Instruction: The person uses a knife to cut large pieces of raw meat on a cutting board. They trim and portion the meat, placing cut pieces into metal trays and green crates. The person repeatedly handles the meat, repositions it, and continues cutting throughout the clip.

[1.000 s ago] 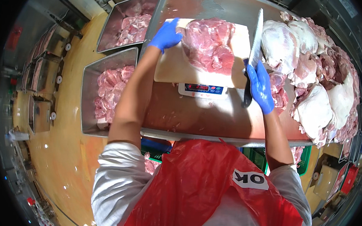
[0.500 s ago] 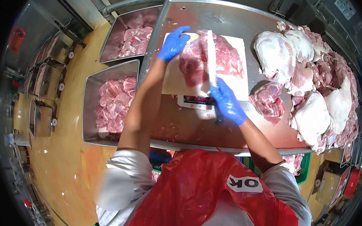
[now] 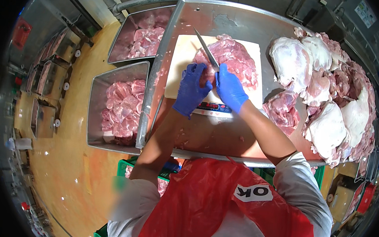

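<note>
A large slab of raw meat (image 3: 234, 60) lies on a white cutting board (image 3: 178, 61). My right hand (image 3: 231, 88), in a blue glove, grips a knife (image 3: 206, 49) at the near side of the meat. The blade lies across the slab, its tip pointing far left; the handle is hidden in my fist. My left hand (image 3: 191, 90), gloved too, curls its fingers around the meat's near-left edge, close beside my right hand. Between the board and me sits a small digital scale (image 3: 214, 108), partly covered by the board and my hands.
A heap of meat pieces (image 3: 328, 122) with white skin or fat fills the table's right side. One loose meat piece (image 3: 283, 111) lies beside the board. Two metal bins (image 3: 92, 108) of cut meat stand left of the steel table (image 3: 264, 25). Green crates (image 3: 128, 163) sit below its near edge.
My left hand has come from the board's far left to the meat's near-left edge and curled its fingers. The knife has swung from pointing away to pointing far left.
</note>
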`<state>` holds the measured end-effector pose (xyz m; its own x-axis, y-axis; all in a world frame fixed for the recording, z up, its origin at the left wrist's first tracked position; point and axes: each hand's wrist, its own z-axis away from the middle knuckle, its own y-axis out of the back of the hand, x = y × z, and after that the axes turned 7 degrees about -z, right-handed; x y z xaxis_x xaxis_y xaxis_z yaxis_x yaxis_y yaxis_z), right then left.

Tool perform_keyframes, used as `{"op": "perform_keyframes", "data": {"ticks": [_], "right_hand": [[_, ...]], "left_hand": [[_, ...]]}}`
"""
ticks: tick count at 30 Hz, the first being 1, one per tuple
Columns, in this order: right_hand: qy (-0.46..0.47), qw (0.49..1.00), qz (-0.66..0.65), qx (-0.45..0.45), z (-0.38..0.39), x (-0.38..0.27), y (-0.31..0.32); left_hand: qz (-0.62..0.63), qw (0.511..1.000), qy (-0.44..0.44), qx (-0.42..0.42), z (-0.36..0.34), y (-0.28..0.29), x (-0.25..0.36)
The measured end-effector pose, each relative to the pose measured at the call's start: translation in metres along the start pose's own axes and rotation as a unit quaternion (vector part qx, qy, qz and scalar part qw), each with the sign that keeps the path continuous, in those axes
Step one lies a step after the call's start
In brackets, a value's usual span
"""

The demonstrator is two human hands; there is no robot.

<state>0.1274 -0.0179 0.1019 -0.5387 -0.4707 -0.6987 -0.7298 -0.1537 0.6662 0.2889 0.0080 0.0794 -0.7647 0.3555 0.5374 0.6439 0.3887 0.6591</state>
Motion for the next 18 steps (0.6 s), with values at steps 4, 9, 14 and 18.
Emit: {"op": "perform_keyframes", "data": {"ticks": [4, 9, 14, 18], "right_hand": [[-0.062, 0.994, 0.036, -0.081, 0.001, 0.014, 0.001], [-0.119, 0.97, 0.082, -0.193, 0.033, 0.002, 0.016], [-0.122, 0.959, 0.091, -0.24, 0.068, 0.012, 0.022], [-0.134, 0.946, 0.124, -0.266, 0.131, 0.024, 0.04]], "left_hand": [[-0.006, 0.999, -0.017, 0.027, 0.004, -0.006, -0.004], [0.05, 0.998, 0.014, 0.027, 0.012, -0.01, -0.008], [0.092, 0.995, 0.026, 0.016, 0.014, -0.008, -0.016], [0.164, 0.983, 0.08, -0.006, 0.016, 0.007, -0.022]]}}
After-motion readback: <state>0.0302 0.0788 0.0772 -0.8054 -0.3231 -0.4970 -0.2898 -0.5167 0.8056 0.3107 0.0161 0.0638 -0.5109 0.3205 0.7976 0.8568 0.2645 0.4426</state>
